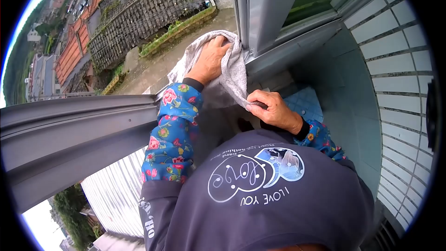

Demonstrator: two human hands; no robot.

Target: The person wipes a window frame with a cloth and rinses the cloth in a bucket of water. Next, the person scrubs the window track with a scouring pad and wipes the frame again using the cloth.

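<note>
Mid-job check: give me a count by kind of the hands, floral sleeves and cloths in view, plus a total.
Hands: 2 (left hand, right hand)
Floral sleeves: 2 (left sleeve, right sleeve)
Cloths: 1 (light grey cloth)
Total: 5

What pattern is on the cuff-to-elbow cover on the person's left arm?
The left sleeve cover is blue with a multicoloured floral print; the head view shows it best.

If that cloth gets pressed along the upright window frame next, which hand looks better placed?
Probably the left hand: it lies on the bunched cloth, beside the upright window frame. The right hand sits closer to the sweatshirt, gripping one end of the cloth.
</note>
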